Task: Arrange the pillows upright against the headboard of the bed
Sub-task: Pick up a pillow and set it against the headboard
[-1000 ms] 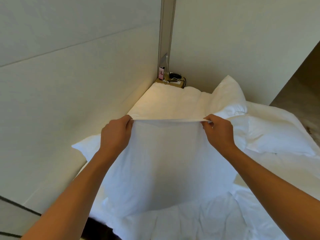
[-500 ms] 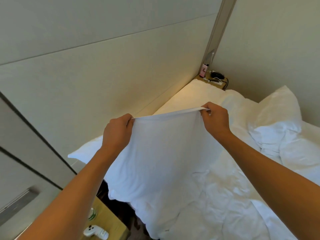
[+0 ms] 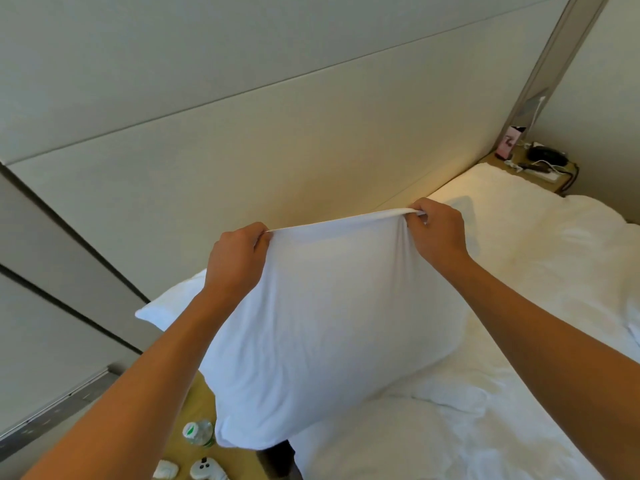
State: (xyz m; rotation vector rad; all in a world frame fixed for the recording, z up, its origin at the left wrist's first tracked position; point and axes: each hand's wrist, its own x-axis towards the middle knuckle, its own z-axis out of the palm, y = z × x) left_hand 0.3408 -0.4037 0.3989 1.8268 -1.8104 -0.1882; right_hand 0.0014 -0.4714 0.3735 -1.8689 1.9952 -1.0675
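The padded headboard (image 3: 311,140) rises as the backdrop beyond both hands, its panel seam running up toward the right. Below and to the right of the hands spreads the bed (image 3: 519,341), its white sheet rumpled, reaching away toward the far corner.

The pillow (image 3: 322,323) hangs between the two hands, in front of the headboard and above the near-left corner of the bed. Its top hem is drawn taut from one hand to the other, slanting slightly upward to the right; from there the filled body bulges out and drops down toward the viewer. Its lower left corner overhangs the gap beside the bed, and whether the underside touches the sheet cannot be told. A second white pillow corner (image 3: 162,306) shows behind the left forearm, low against the headboard.

The left hand (image 3: 235,258) has its grip pinched closed on the hem's left end, knuckles up. The right hand (image 3: 438,233) grips the hem's right end the same way, fingers curled tight over the bunched fabric.

Under the left forearm sits a wooden tabletop (image 3: 204,403) carrying a small plastic bottle (image 3: 198,433) and a white remote (image 3: 207,471). Far beyond the right hand, a corner stand (image 3: 498,161) holds a pink box (image 3: 509,142) and dark cables (image 3: 545,155).
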